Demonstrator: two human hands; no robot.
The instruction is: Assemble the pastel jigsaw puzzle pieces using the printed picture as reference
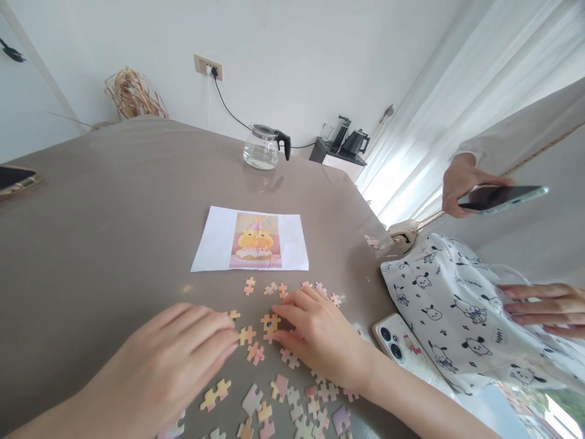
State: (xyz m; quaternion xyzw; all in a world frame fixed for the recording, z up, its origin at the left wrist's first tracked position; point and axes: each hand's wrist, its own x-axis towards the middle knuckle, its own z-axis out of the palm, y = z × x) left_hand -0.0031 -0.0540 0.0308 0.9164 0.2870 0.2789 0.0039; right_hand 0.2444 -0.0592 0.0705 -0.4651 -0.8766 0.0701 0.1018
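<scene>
The left hand point(183, 347) has its fingers bent and lying together. Their tips are near an orange piece point(247, 335), but the inner side is hidden, so I cannot tell if it holds anything. The right hand point(317, 326) keeps thumb and forefinger moderately parted, with an eye piece point(269, 324) at their tips; this spread seems to suit its edges, though I cannot tell if they grip it.

The eye piece lies on the table point(114, 213), between the hands and below the paper point(214, 244). The paper lies flat and its picture point(256, 244) stands upright to the person, probably for easy looking. The loose pieces point(251, 400) are mostly near the person, perhaps to be within easy reach.

I count 1 paper, 1 jug point(260, 151) and 1 patterned bag point(434, 311). There are 3 phones: 1 at the left edge, 1 beside the bag, and 1 held by another hand point(461, 183) over the bag. 1 more hand point(543, 308) rests on the bag. Above the right hand I see at least 6 pieces; the full number I cannot tell, because the hands cover some.
</scene>
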